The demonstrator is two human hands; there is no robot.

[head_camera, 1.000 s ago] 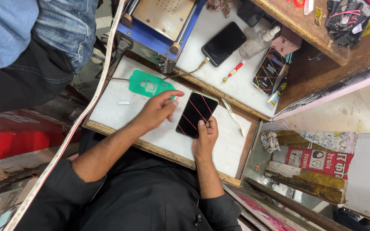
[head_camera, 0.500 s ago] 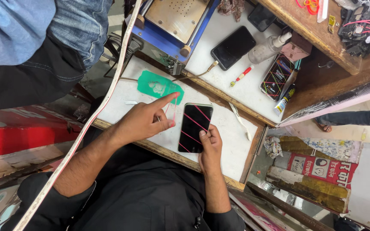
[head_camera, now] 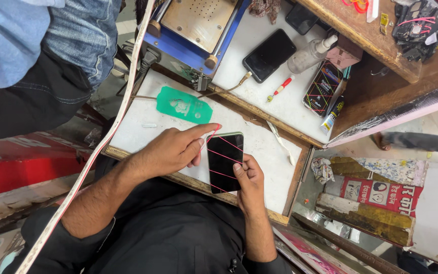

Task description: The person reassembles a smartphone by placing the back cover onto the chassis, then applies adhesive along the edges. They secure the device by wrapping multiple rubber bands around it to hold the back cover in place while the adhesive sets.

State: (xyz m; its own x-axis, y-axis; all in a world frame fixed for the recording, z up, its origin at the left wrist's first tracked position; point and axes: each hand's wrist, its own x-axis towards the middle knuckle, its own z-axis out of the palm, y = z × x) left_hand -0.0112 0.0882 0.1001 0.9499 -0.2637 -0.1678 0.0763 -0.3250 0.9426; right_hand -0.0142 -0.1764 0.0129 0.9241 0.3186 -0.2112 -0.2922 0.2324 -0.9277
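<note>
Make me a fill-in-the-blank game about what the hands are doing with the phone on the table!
1. The phone under the hands has thin ____ lines crossing its dark screen.
2. The right hand grips the phone at its near edge, with the ____ resting on the screen.
3. The left hand stretches its index finger to the phone's top ____ corner.
4. Beyond the left hand, a ____ card lies flat on the white table.

Missing words: pink, thumb, left, green
</note>
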